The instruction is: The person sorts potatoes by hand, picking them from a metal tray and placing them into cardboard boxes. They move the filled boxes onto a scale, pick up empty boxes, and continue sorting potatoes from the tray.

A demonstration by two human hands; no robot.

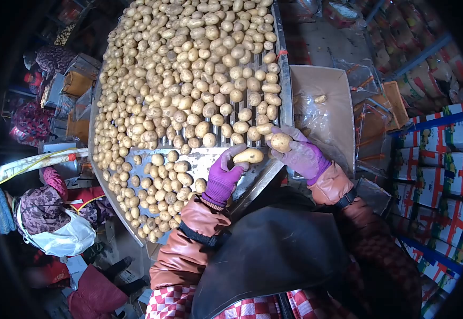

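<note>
Dark apron (274,250) fills the bottom of the view, brown sleeves w/ checked cuffs either side. Left hand (224,178), purple glove, fingers curled round a long potato (248,156), pinched at its left end, held just over the metal chute (252,178). Right hand (301,155), same purple glove, fingers closed on a rounder potato (281,142), right at the table's right edge, next to the box (321,106). Two held spuds sit close together, not touching. Past the hands: roller table (283,101) packed w/ loose potatoes (189,80), spilling down-left onto the flat metal plate. Box to the right is cardboard w/ a clear plastic liner, one small potato (320,99) lying inside. Far right, stacks of printed cartons (444,175), red, green & blue. Left side, below the table, other people at work: one in a patterned headscarf (40,204) w/ a white bag, more farther up by brown boxes (77,82).
</note>
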